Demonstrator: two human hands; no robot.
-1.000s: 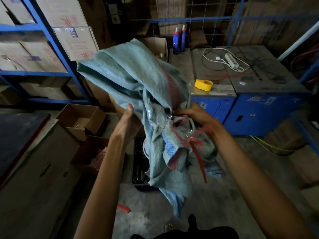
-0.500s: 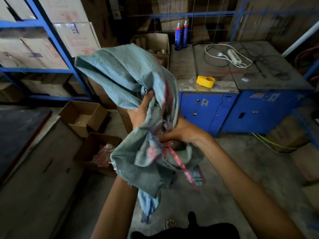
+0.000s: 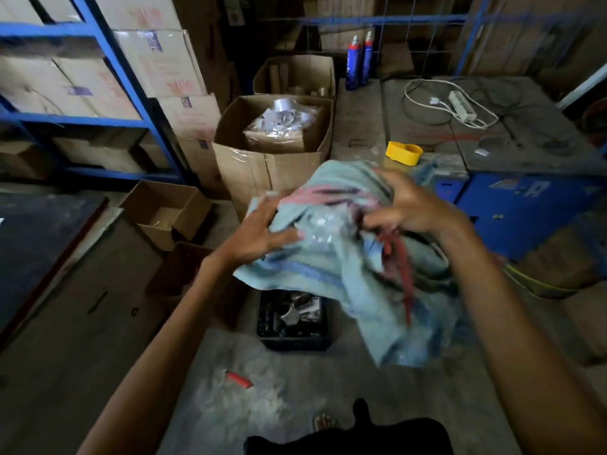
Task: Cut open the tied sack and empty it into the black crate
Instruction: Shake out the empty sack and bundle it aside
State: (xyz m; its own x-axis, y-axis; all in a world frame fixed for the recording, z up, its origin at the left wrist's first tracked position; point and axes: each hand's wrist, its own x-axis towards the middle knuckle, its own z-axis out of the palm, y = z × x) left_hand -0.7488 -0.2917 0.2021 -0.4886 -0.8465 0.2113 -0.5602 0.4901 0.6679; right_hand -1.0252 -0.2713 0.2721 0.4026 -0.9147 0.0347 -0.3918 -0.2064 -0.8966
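A limp pale-blue woven sack (image 3: 331, 267) with red and blue stripes hangs bunched in mid-air in front of me, a red tie string (image 3: 399, 257) dangling from its middle. My left hand (image 3: 259, 236) presses and grips its left side. My right hand (image 3: 407, 205) clutches the crumpled top right part, fingers curled into the cloth. Below the sack, on the concrete floor, the black crate (image 3: 292, 341) stands with small shiny packets inside; the sack hides its right part. A red cutter (image 3: 239, 379) lies on the floor in front of the crate.
Open cardboard boxes (image 3: 262, 172) stand behind and left of the crate, one full of plastic-wrapped items. Blue shelving (image 3: 131, 77) with cartons fills the left. A blue metal cabinet (image 3: 525, 208) on the right carries a yellow tape dispenser (image 3: 404, 153), a power strip and spray cans.
The sack has come down from a raised heap to a lower bundle over the crate. Both hands have shifted their hold, left hand now on the left side, right hand on top.
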